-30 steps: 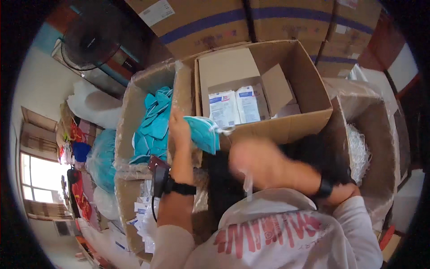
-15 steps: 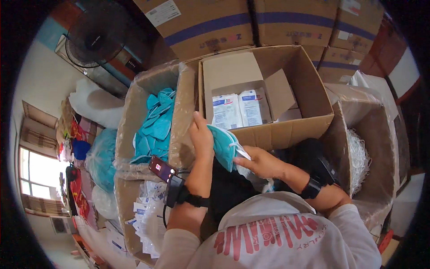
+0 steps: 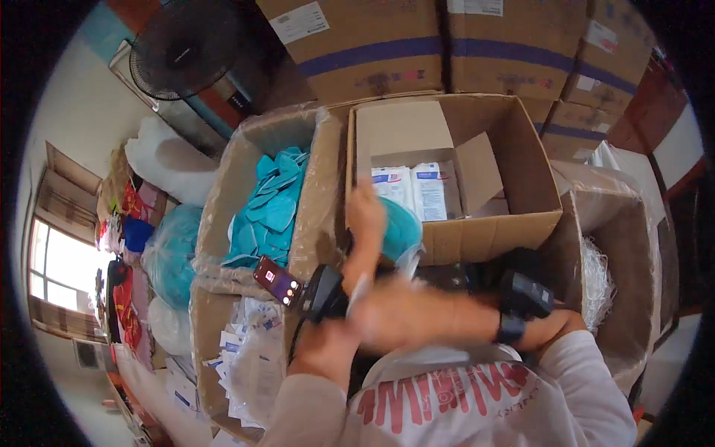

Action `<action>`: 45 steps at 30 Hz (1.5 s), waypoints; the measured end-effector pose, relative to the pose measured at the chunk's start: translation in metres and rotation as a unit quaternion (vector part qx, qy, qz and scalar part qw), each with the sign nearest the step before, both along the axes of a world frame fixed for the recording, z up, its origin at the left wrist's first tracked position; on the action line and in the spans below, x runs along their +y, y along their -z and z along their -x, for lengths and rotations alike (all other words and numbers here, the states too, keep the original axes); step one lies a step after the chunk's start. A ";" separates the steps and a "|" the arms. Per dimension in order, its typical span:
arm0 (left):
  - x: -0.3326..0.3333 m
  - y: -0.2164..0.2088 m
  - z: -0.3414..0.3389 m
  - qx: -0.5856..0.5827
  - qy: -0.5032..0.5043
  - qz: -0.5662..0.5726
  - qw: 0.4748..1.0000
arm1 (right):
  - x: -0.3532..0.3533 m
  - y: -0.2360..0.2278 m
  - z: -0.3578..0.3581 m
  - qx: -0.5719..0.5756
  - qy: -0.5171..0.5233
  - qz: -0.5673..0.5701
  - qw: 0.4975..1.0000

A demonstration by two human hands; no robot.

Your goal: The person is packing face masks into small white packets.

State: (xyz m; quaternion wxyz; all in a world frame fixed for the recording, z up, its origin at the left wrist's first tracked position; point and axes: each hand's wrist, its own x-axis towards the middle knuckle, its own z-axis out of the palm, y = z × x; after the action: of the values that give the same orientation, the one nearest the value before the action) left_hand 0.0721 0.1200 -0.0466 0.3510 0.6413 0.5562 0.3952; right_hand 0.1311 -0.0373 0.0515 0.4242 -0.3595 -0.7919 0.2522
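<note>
Rm (image 3: 88,119): I count 1 fan (image 3: 185,52), 4 big open boxes (image 3: 484,237); L fingers (image 3: 364,200) grip teal mask(s) (image 3: 399,228), R fingers (image 3: 363,319) blurred, can't tell.

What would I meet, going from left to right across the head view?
Bright window, teal-tinted plastic bag, loose teal masks, left hand, held teal mask or masks, right wrist's black band, tangled white strings.
</note>
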 end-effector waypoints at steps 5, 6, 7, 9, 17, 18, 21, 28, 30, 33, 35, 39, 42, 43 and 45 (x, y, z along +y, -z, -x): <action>0.006 0.053 0.038 -0.167 -0.129 0.132 0.969 | -0.028 -0.057 -0.042 -0.127 -0.022 0.046 0.991; -0.009 0.056 0.047 -0.203 -0.116 0.211 0.949 | -0.038 -0.058 -0.070 -0.053 0.046 0.026 0.997; -0.024 0.057 0.047 -0.241 -0.115 0.275 0.924 | -0.061 -0.040 -0.113 0.047 0.169 -0.005 0.984; -0.050 0.080 0.065 -0.331 -0.085 0.386 0.857 | -0.114 -0.010 -0.203 0.210 0.467 -0.088 0.855; 0.047 0.072 0.122 -0.405 -0.122 0.241 0.874 | -0.292 0.103 -0.357 -0.269 0.688 0.304 0.602; 0.083 0.074 0.143 -0.389 -0.123 0.161 0.899 | -0.279 0.092 -0.338 -0.213 0.697 0.372 0.574; 0.162 0.034 0.186 -0.293 -0.311 0.061 0.902 | -0.236 0.089 -0.296 -0.149 0.661 0.338 0.653; 0.217 0.026 0.220 -0.308 -0.244 -0.049 0.918 | -0.147 0.099 -0.259 -0.082 0.553 0.283 0.779; 0.192 0.032 0.167 -0.270 -0.214 -0.101 0.933 | -0.106 0.094 -0.234 -0.020 0.508 0.297 0.808; 0.082 -0.001 0.038 0.004 0.193 -0.145 0.970 | -0.049 0.105 -0.204 -0.050 0.416 0.213 0.883; 0.034 0.017 -0.001 0.058 0.380 0.110 0.917 | -0.007 0.120 -0.179 0.044 0.356 0.253 0.898; 0.019 0.102 -0.039 0.161 0.356 0.082 0.917 | 0.062 0.164 -0.148 0.096 0.294 0.300 0.902; 0.013 0.104 -0.047 0.232 0.287 0.032 0.929 | 0.097 0.206 -0.142 0.015 0.275 0.294 0.915; 0.000 0.070 -0.049 0.284 0.299 -0.014 0.911 | 0.102 0.213 -0.145 -0.015 0.278 0.312 0.908; -0.003 0.054 -0.040 0.357 0.293 -0.084 0.883 | 0.113 0.219 -0.149 -0.075 0.282 0.345 0.892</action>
State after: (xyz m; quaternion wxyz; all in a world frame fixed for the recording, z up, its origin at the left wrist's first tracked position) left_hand 0.1119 0.1167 -0.1006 0.1734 0.8999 0.3951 0.0631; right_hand 0.2802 0.0761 -0.1674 0.2660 -0.7095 -0.5501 0.3510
